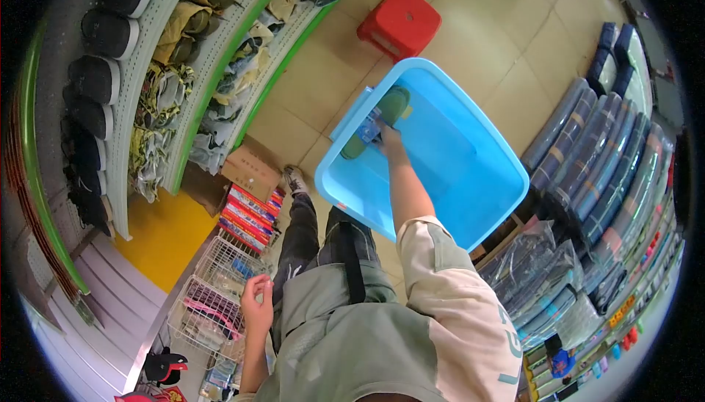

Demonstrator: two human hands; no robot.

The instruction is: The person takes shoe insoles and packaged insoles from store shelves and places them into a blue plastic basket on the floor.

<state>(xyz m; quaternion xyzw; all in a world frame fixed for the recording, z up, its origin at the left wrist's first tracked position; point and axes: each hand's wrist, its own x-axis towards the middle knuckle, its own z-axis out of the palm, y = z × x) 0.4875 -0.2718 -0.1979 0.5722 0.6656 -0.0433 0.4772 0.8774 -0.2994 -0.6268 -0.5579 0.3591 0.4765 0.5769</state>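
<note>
A large light-blue plastic tub (459, 174) stands on the floor before me. My right hand (389, 138) reaches inside it and closes on a green-and-blue bundle (394, 106) by the tub's left wall. The bundle looks like slippers, with rounded green ends and a blue patterned middle; the hand covers part of it. My left hand (257, 301) hangs low at my side, fingers loosely bent and holding nothing. Nearest to it are white wire baskets (220, 262) with small packaged goods.
Beyond the tub is a red plastic stool (404, 22). Green-edged shelves (242, 57) of shoes run along the left, above a cardboard box (252, 172) and red-and-white boxes (246, 218). Plastic-wrapped rolls (587, 145) line the right side. Tiled floor (507, 35) lies around the stool.
</note>
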